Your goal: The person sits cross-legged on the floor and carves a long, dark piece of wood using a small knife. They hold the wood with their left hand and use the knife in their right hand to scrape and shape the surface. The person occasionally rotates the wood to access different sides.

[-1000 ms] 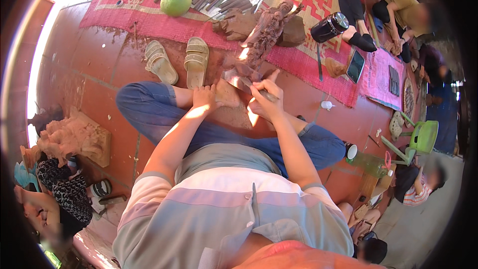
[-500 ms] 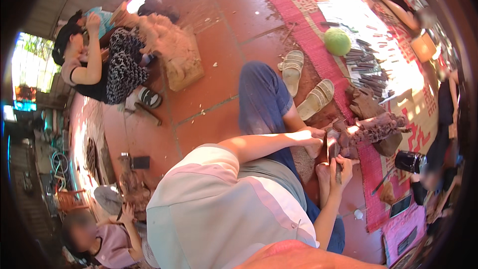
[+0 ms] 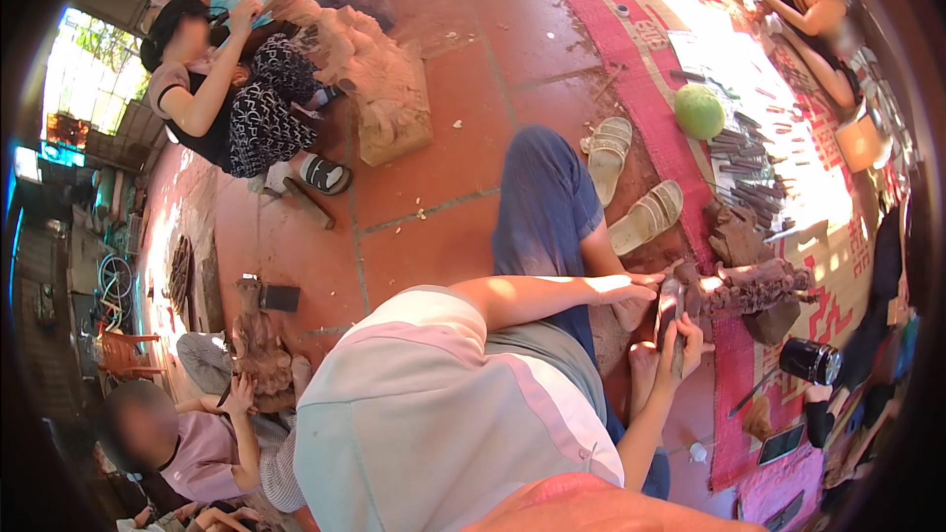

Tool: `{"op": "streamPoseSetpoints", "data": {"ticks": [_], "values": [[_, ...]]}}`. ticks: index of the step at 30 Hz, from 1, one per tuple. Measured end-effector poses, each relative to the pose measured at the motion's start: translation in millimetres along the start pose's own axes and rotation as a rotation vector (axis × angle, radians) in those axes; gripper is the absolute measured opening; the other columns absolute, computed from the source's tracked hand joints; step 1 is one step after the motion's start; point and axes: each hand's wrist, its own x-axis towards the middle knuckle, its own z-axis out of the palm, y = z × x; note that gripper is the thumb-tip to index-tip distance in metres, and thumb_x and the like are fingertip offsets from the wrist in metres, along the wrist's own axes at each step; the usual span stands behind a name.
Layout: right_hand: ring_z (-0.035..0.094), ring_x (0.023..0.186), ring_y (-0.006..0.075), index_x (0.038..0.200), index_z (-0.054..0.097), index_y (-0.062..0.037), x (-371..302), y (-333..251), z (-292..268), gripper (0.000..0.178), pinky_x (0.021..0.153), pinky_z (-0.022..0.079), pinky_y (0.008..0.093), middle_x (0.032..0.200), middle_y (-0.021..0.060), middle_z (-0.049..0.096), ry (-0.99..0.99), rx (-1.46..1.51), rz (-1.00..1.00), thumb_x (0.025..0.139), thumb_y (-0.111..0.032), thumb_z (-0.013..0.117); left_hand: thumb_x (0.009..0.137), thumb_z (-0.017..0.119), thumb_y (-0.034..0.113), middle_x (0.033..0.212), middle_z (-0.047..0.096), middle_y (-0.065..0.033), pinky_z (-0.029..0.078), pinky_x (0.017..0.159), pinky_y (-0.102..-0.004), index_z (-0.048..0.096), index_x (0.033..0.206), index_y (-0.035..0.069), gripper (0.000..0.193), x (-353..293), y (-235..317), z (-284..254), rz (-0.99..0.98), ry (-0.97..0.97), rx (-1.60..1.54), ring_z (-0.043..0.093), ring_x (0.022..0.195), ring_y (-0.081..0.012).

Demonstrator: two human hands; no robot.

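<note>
My right hand (image 3: pixel 685 343) is closed around a slim chisel (image 3: pixel 678 363) with a dark handle. The chisel lies across the near end of a reddish-brown wood carving (image 3: pixel 754 286), which has knobbly, deeply cut relief along its length. My left hand (image 3: pixel 623 288) reaches in from the other side, fingers stretched out, with its fingertips at the carving's near end by the chisel. Exactly what those fingertips touch is too small to make out. The carving rests across a darker wood block (image 3: pixel 772 322), close to my bare feet.
Sandals (image 3: pixel 647 217) lie beyond my knee. On the red mat (image 3: pixel 690 172) are a green round fruit (image 3: pixel 699 111), rows of chisels (image 3: pixel 746 163), a black cylinder (image 3: pixel 810 362) and a phone (image 3: pixel 785 440). Co-workers sit with carvings (image 3: pixel 389 89) at left; another person (image 3: pixel 813 15) sits far right.
The view has shifted, so most things sit farther right. My left hand's fingers now look more stretched toward the chisel. My right hand keeps its grip.
</note>
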Motion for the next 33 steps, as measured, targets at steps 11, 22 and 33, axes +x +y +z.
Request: {"op": "streamPoseSetpoints", "data": {"ticks": [11, 22, 33], "values": [[0.067, 0.09, 0.0252, 0.083, 0.062, -0.0032, -19.2, -20.6, 8.0, 0.008, 0.084, 0.053, 0.035, 0.095, 0.0153, 0.067, 0.046, 0.122, 0.06, 0.082, -0.001, 0.07, 0.099, 0.055, 0.035, 0.112, 0.059, -0.0044, 0.045, 0.083, -0.0269, 0.016, 0.157, 0.015, 0.073, 6.5, -9.0, -8.5, -0.023, -0.067, -0.111, 0.053, 0.095, -0.0092], [0.067, 0.086, 0.0215, 0.083, 0.066, -0.002, -5.6, -26.5, 15.3, 0.008, 0.079, 0.052, 0.0314, 0.092, 0.0124, 0.069, 0.112, 0.099, 0.084, 0.078, -0.002, 0.073, 0.096, 0.05, 0.047, 0.152, 0.037, -0.014, 0.04, 0.104, -0.0388, 0.02, 0.154, 0.008, 0.076, 5.9, 8.6, -11.0, -0.143, 0.064, -0.231, 0.05, 0.127, -0.026], [0.068, 0.083, 0.0211, 0.082, 0.066, 0.0003, 5.7, -30.8, 9.3, 0.008, 0.077, 0.052, 0.0299, 0.087, 0.012, 0.069, 0.201, 0.023, 0.087, 0.078, -0.002, 0.073, 0.097, 0.042, 0.051, 0.152, 0.036, -0.0187, 0.031, 0.11, -0.0391, 0.019, 0.154, 0.003, 0.077, -2.9, 24.1, -7.0, -0.139, 0.067, -0.145, 0.045, 0.132, -0.0279]]}}
